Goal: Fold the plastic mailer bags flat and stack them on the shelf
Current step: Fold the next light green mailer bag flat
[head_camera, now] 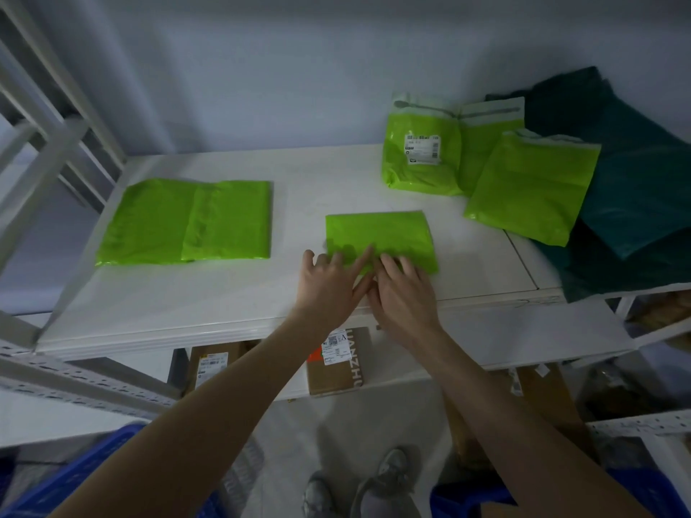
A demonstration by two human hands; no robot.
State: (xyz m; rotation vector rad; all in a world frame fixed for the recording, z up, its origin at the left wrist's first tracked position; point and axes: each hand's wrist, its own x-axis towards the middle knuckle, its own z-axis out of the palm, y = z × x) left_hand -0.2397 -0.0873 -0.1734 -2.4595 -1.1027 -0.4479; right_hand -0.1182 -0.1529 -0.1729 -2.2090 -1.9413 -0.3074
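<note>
A white shelf (224, 293) spans the middle of the frame, its board carrying everything green. At the right edge a heap of dark teal bags (628, 188) slumps against the wall. Leaning on it in the upper right are filled green mailers (531, 185), one of them, the labelled mailer (420, 151), showing a white shipping label. At centre left lies a flat stack of green mailers (187, 220), well apart from the rest. At centre sits the folded mailer (381, 233), flat on the board. Below the shelf, cardboard boxes (336, 364) show, and blue crates (74, 476) fill the lower left corner. The left hand (329, 282) and right hand (402, 289) lie side by side, fingers straight and spread, pressing on the folded mailer's near edge.
</note>
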